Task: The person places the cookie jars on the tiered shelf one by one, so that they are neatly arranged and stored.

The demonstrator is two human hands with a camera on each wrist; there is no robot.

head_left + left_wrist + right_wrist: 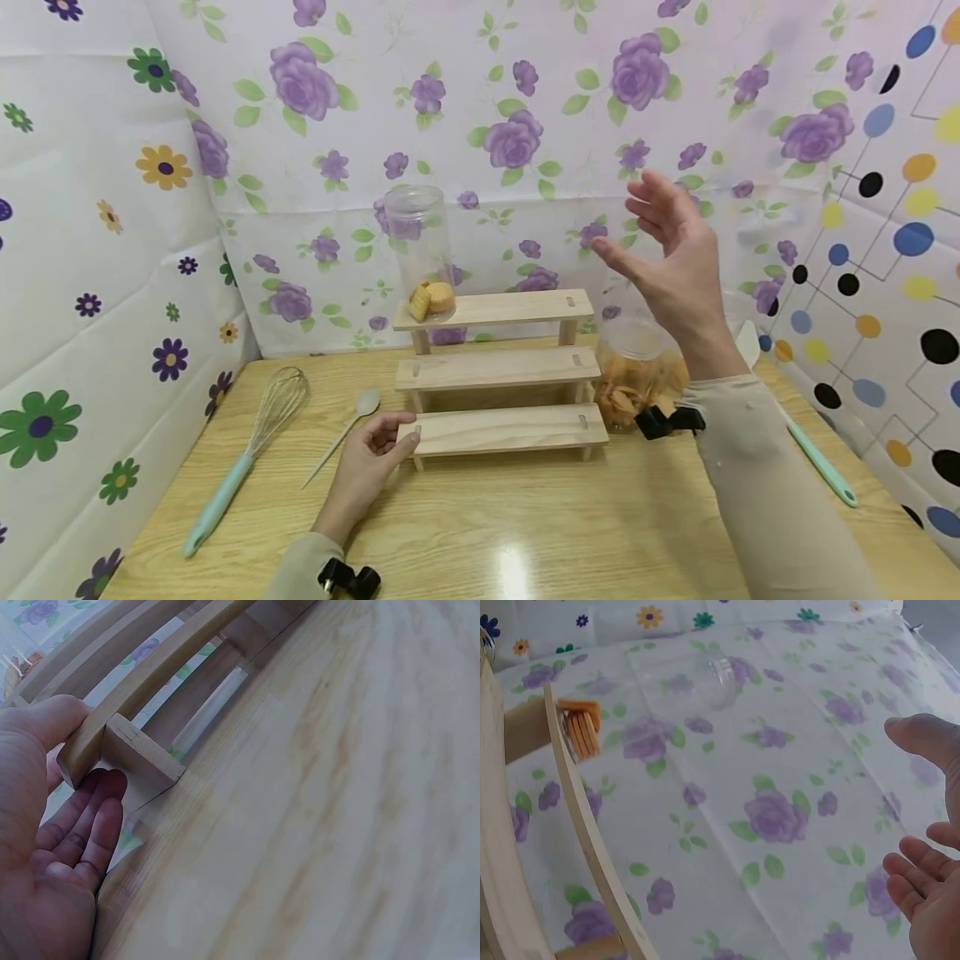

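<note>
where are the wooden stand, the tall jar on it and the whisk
Wooden stand [498, 365]: head view, middle shelf.
Tall jar [422, 252]: head view, clear side wall.
Whisk [238, 472]: head view, handle's upper end.

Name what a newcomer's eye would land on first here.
Probably the three-tiered wooden stand at the table's middle, with a tall clear jar on the left end of its top tier, a few biscuits at the bottom. Next, the right hand, raised empty to the stand's right, while the left hand grips the lowest tier's left end.
</note>
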